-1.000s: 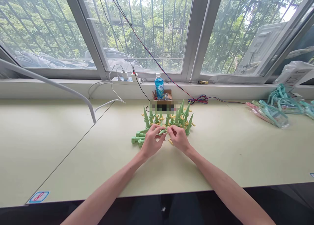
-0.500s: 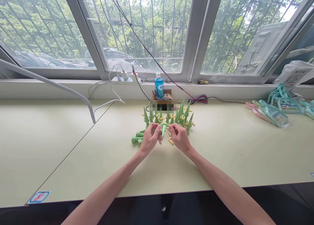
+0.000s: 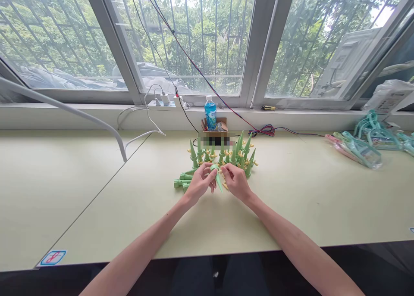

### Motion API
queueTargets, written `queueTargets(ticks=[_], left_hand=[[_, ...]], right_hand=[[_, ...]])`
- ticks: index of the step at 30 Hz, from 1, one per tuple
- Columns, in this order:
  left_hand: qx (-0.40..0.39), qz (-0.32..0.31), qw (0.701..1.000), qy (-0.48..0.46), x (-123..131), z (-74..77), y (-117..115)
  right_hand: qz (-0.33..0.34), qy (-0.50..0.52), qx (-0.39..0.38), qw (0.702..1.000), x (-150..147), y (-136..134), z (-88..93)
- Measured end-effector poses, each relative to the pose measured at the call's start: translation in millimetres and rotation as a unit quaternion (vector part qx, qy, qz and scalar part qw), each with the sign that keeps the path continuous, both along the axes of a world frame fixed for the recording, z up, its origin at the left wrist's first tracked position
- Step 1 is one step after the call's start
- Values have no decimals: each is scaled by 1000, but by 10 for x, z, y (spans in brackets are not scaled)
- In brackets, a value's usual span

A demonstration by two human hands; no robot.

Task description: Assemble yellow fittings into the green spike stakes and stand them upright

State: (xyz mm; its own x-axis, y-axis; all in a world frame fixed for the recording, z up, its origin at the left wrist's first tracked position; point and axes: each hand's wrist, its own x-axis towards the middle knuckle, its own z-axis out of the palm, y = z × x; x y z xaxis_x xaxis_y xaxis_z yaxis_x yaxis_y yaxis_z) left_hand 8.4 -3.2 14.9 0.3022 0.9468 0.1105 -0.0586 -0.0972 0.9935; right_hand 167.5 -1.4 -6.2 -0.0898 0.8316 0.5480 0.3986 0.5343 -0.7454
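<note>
My left hand [image 3: 199, 184] is closed on a green plastic watering spike [image 3: 219, 183], its cone pointing down and slightly right. Pinched in the fingers of my right hand [image 3: 238, 182] is a small yellow valve [image 3: 220, 171], held against the spike's collar; whether it is inserted, I cannot tell. Several green spikes [image 3: 233, 156] fitted with yellow valves stand upright just behind my hands. Left of my left hand, more green spikes [image 3: 179, 183] lie on their sides. A few loose yellow valves [image 3: 225, 186] lie between my hands, partly hidden by the right one.
Behind the spikes, a blue-liquid bottle [image 3: 211, 114] stands at a small cardboard box [image 3: 223, 126]. A coiled cable [image 3: 264, 130] lies by the sill. Packaged pastel plastic items [image 3: 359, 148] lie on the right. A white tube [image 3: 97, 121] arches over the table [image 3: 291, 201] at left.
The spike in my left hand has tilted, its tip swinging down and to the right. My right hand has brought the yellow valve against its collar.
</note>
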Motion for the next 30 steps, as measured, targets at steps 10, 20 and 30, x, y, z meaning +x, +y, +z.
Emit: queueTargets(ticks=[10,20,30], left_hand=[[117,19,989,87,-24,-143,27],[205,52,965,156,-11,-119,-3],[51,60,996,30,-16,-51,36]], right_hand=[[0,1,-19,1000,-6,5,-3],[-22,4,-21,1000,-19,-5,10],[-34,30,11,999,7,-23,28]])
